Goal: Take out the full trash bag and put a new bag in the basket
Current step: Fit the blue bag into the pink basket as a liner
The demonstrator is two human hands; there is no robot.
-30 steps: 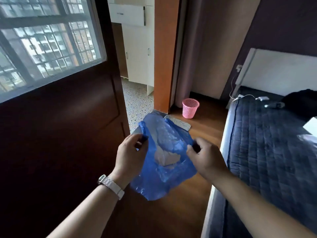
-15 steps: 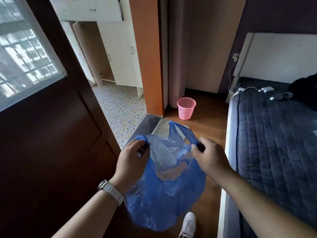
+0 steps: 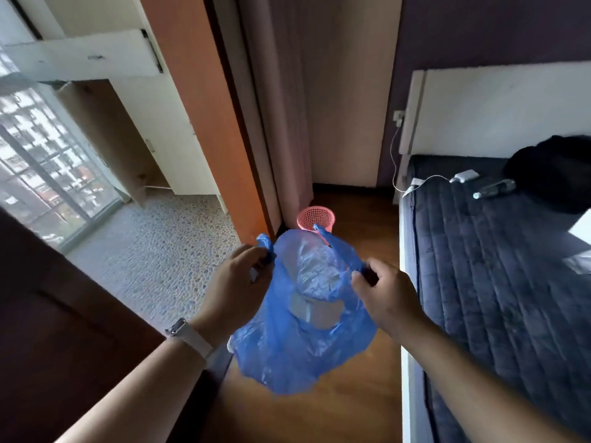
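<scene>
Bag (image 3: pixel 300 340) held open midair; left hand (image 3: pixel 238 289), right hand (image 3: pixel 388 297) pinching handles.

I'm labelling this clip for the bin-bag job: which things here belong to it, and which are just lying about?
Job: blue bag, gripped at its handles by left hand and right hand; pink basket on the floor.
Lying about: bottle, charger and black bundle on the bed.
</scene>
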